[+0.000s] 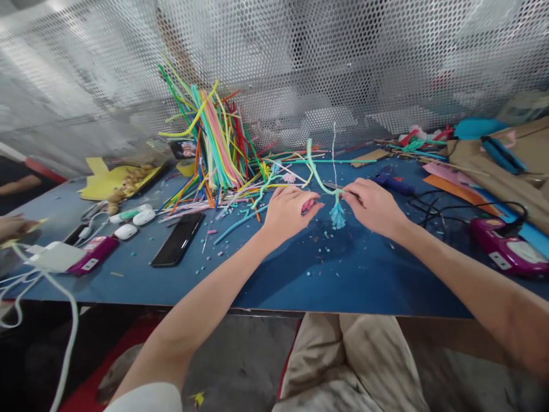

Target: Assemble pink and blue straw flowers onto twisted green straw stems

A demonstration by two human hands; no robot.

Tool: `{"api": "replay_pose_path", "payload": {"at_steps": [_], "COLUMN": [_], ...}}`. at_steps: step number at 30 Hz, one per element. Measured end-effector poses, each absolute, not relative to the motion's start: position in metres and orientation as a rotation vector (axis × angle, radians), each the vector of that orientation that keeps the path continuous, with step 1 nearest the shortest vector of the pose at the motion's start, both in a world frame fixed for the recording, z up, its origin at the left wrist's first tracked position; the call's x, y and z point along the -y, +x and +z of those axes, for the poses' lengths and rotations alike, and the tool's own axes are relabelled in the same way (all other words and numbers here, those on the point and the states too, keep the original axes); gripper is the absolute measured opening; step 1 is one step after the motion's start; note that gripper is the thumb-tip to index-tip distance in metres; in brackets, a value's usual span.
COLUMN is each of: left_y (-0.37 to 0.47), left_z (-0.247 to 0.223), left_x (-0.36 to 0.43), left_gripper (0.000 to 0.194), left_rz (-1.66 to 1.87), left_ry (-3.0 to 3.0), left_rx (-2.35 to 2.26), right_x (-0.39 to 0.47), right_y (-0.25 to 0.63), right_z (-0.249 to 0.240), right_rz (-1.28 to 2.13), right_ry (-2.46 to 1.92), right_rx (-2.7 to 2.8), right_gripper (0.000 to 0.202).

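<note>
My right hand (372,205) is closed, thumb and fingers pinching a pipe cleaner flower (338,216) at its top. The fluffy blue head hangs down, and a pale green pipe cleaner stem (316,170) curves up and left from it. A thin white wire (334,150) rises from the same spot. Beside these fingertips shows a slim grey blade-like piece (331,186); its other end is hidden. To the left, my left hand (288,213) is curled with its fingertips turned inward, apart from the flower. Whatever it may hold is hidden.
A big bundle of coloured pipe cleaners (218,137) stands at the back. Left are a black phone (178,239), a purple power strip (93,254) and white cables. Right lie a blue glue gun (393,180), black cords and another purple power strip (508,247). Another person's hand (15,228) is far left.
</note>
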State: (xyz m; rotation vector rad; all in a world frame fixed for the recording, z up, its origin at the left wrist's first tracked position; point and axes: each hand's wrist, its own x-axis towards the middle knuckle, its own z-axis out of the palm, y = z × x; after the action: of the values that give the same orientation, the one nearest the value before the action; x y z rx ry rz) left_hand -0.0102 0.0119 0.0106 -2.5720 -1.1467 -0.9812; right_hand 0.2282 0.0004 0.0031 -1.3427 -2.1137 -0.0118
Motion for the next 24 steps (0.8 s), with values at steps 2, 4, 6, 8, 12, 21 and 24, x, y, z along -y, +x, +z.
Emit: {"api": "replay_pose_path", "payload": {"at_steps": [2,4,6,8,12,21,24], "left_y": [-0.011,-0.012,-0.013,-0.012,-0.008,-0.005,-0.004], "left_z": [0.011,0.012,0.012,0.012,0.013,0.017,0.019], "left_x": [-0.014,-0.015,-0.015,-0.014,-0.007,0.001,0.004], "left_gripper": [0.024,0.023,0.023,0.024,0.024,0.028,0.031], "left_rz": [-0.995,-1.014,-1.030,-1.041,-1.048,-1.057,-1.027], "left_ry": [-2.552,-2.534,-2.529,-2.528,-2.520,-2.537,-2.599], "left_rx": [1.097,1.074,1.071,1.087,1.114,1.217,1.274], "right_x": [0.000,0.000,0.002,0.004,0.007,0.011,0.011], "right_y": [0.230,0.231,0.233,0.233,0.229,0.222,0.222], "right_z": [0.004,0.008,0.012,0.016,0.020,0.017,0.017], "right_rz": [0.026,0.118,0.284,0.496,0.642,0.869,1.007], "right_ry": [-1.315,-1.297,-1.264,-1.233,-1.209,-1.214,-1.221], "right_rx": [2.067,2.033,2.008,1.980,1.906,1.835,1.795], "right_gripper": [0.027,0.025,0.024,0.025,0.026,0.029,0.029]}}
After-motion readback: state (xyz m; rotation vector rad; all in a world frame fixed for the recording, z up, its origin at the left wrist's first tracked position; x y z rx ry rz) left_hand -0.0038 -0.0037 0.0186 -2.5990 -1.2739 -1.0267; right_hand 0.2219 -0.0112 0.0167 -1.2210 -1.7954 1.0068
